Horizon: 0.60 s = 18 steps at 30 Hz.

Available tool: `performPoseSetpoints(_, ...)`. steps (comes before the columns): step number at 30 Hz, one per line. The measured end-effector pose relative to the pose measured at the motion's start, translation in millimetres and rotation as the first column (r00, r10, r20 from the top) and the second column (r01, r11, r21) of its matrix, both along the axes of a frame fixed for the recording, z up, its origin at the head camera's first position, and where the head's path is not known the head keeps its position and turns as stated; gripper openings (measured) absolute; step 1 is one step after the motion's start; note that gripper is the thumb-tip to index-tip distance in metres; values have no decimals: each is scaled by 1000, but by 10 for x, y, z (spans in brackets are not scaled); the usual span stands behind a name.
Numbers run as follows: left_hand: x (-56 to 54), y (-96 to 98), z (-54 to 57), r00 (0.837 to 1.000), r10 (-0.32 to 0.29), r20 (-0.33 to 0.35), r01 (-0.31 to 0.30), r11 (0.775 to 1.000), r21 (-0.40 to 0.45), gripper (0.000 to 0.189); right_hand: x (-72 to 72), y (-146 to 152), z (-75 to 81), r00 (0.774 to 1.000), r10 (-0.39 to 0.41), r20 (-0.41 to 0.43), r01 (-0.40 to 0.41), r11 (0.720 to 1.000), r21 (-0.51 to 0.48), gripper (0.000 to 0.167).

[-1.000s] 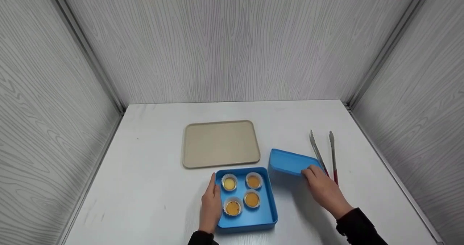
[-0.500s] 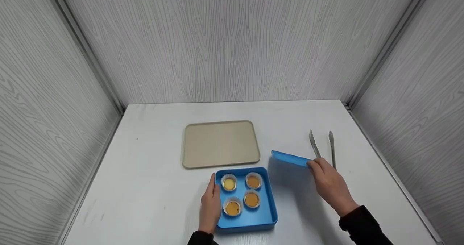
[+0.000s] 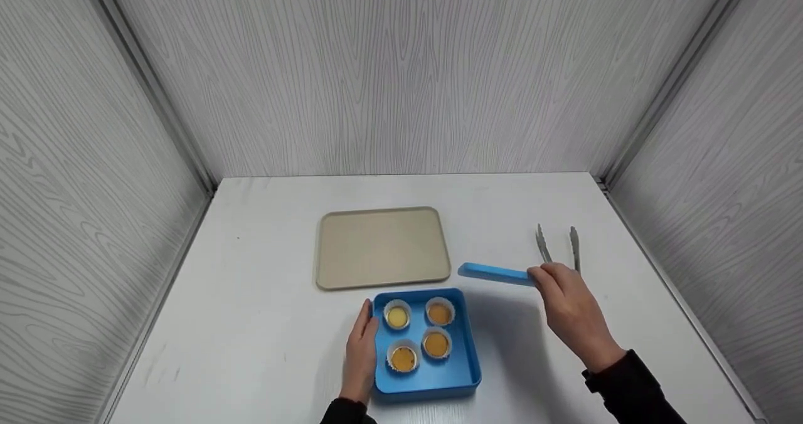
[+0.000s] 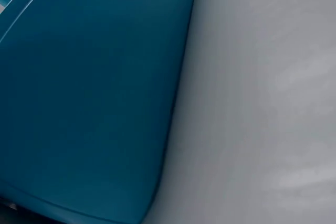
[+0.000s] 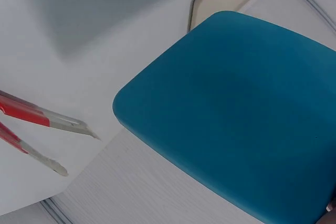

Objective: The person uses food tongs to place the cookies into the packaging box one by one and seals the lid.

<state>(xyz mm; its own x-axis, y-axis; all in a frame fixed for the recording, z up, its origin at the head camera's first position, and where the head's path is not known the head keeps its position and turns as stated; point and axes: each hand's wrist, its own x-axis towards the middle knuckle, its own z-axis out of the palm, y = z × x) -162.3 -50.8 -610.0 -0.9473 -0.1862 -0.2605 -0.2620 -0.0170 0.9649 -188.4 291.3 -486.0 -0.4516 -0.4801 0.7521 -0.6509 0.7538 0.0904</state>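
A blue box (image 3: 461,374) sits at the front of the table, holding several small white cups with yellow to orange-brown filling, such as one cup (image 3: 396,316) at its back left. My left hand (image 3: 361,358) rests along the box's left side, fingers stretched against the wall. To the right, my right hand (image 3: 574,314) pinches a blue lid (image 3: 495,273) by its right edge and holds it in the air, nearly edge-on to the head view. In the right wrist view the lid (image 5: 226,114) shows one broad flat face. The left wrist view shows the box's side wall (image 4: 94,103).
Behind the box lies a beige tray (image 3: 382,248). Metal tongs (image 3: 542,245) with red handles lie at the right, partly hidden by the right hand in the head view. Grey wood-grain panels (image 3: 401,79) enclose the table at the back and both sides.
The lid has tilted from showing its face to nearly edge-on, and my right hand has moved slightly away and upward with it. The left hand and the box have hardly moved.
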Motion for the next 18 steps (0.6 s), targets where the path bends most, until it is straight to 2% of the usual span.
performPoseSetpoints(4, 7, -37, 37, 1000, -8, 14, 8, 1000, -7, 59, 35, -58, 90, 1000, 21, -10, -21, 1000, -10, 33)
performPoseSetpoints(7, 17, -65, 82, 999, -23, -23, 22, 999, -43, 59, 74, -101, 154, 999, 31, -15, -31, 999, -9, 33)
performPoseSetpoints(10, 26, -91, 157, 995, -41, -92, 32, 995, -99, 59, 112, -150, 211, 999, 35, -19, -35, 999, -1, 34)
performPoseSetpoints(13, 38, -111, 256, 979, -64, -194, 36, 988, -147, 59, 143, -200, 248, 998, 53, -25, -53, 999, -7, 33)
performPoseSetpoints(18, 68, -97, 443, 934, -162, -318, 96, 972, -212, 65, 195, -275, 293, 997, 75, -22, -75, 997, -8, 31)
